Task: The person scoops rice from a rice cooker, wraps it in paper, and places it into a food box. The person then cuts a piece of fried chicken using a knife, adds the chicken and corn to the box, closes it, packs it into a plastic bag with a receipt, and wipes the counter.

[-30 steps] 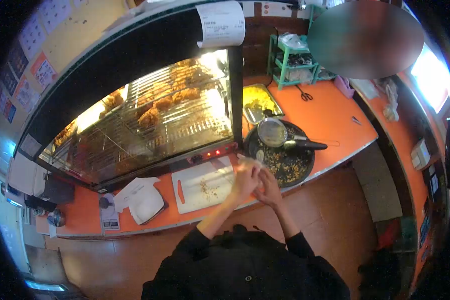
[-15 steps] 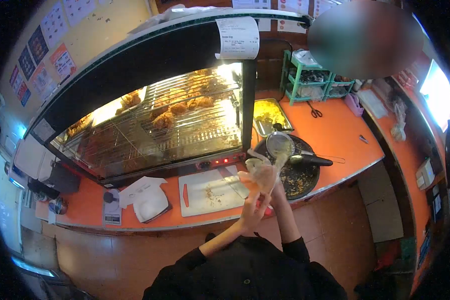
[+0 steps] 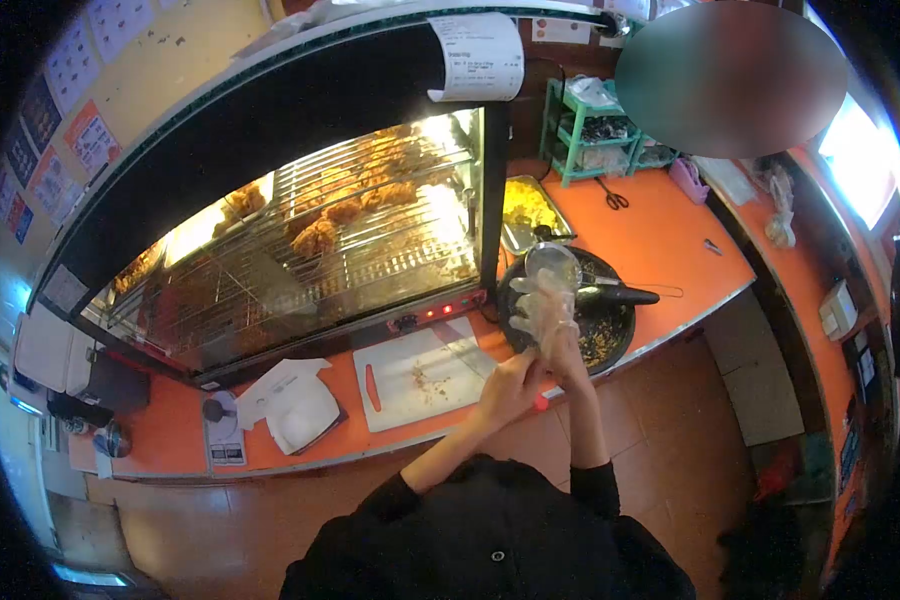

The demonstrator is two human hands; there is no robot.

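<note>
A clear plastic glove (image 3: 542, 303) covers the fingers of my right hand (image 3: 560, 335), which are spread over the left part of the black pan (image 3: 610, 345). My left hand (image 3: 515, 383) pinches the glove's cuff at my right wrist. Crumbs lie in the pan, and a strainer (image 3: 553, 265) and a black-handled tool (image 3: 615, 295) rest across it. Left of my hands is a white cutting board (image 3: 400, 400) with crumbs and a knife (image 3: 467, 352) on it.
A lit glass cabinet (image 3: 300, 230) with fried pieces stands behind the board. Near the pan are a tray of yellow food (image 3: 528, 205), scissors (image 3: 615, 198) and a green rack (image 3: 580, 130). A white box (image 3: 300, 415) and a scale (image 3: 225, 430) sit left.
The glove, bunched between my hands one second ago, now covers my right hand. My left hand has moved down to its cuff. The camera view has shifted slightly.
</note>
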